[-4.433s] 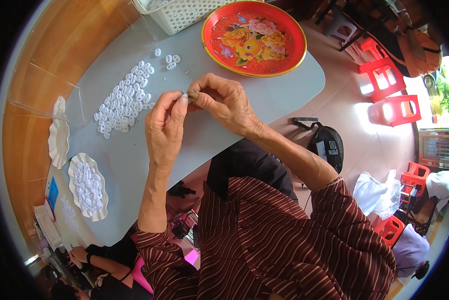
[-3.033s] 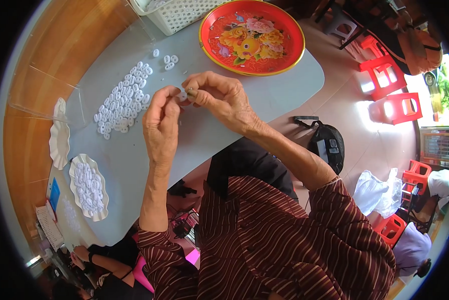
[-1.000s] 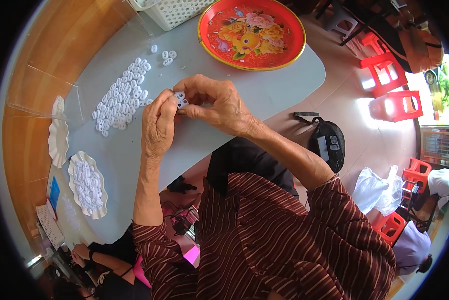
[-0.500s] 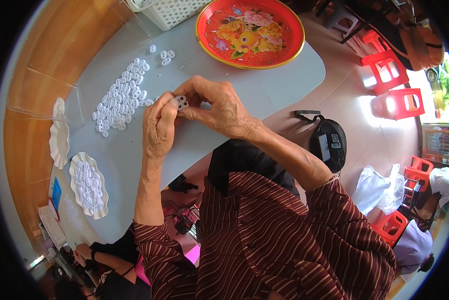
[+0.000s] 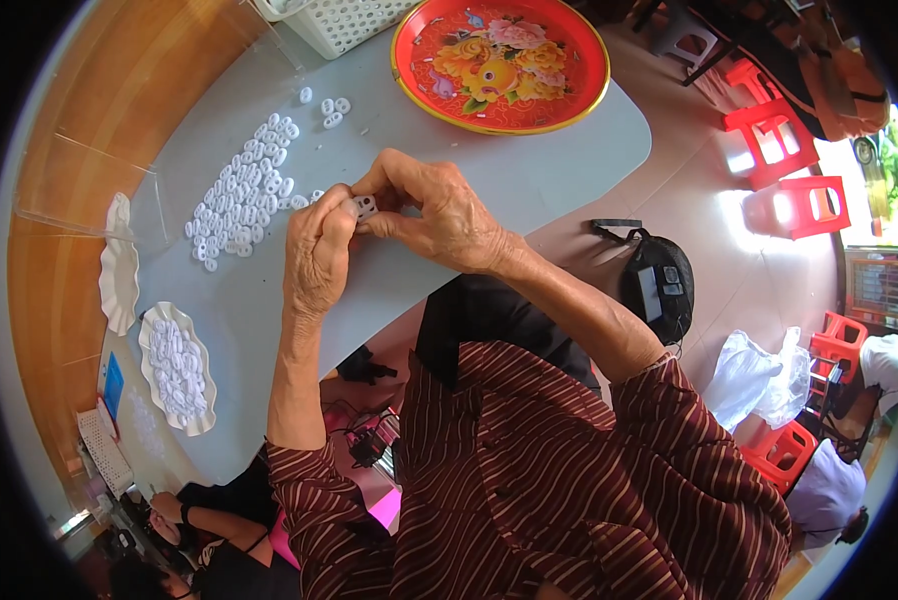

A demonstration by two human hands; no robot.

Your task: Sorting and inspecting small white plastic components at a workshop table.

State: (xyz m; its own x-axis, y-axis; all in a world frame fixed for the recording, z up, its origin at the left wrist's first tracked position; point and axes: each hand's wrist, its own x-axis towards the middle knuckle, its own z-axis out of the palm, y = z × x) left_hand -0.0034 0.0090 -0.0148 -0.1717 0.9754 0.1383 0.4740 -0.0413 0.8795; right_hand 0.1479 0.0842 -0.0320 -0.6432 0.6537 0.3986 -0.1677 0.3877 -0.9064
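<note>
Over the near part of the grey table (image 5: 259, 330), my left hand (image 5: 319, 245) and my right hand (image 5: 419, 210) meet. Between them both pinch a small white plastic piece with dark round holes (image 5: 366, 206). Fingers cover part of it, so whether it is one piece or two together I cannot tell. Just left of my hands lies a spread of small white oval two-hole pieces (image 5: 239, 200). A few more ovals (image 5: 334, 110) sit apart, farther back. To the left, a cream wavy-edged dish (image 5: 209, 408) holds a heap of similar white pieces.
A red floral tray with a gold rim (image 5: 601, 95) and a white perforated basket (image 5: 344, 30) stand at the back. Another wavy dish (image 5: 119, 270) is at the far left. A black backpack (image 5: 674, 270) and red stools (image 5: 809, 208) are on the right. A co-worker's arm (image 5: 224, 525) shows lower left.
The white piece has turned slightly between my fingertips and less of it shows. My right hand has shifted very little; the things on the table look the same.
</note>
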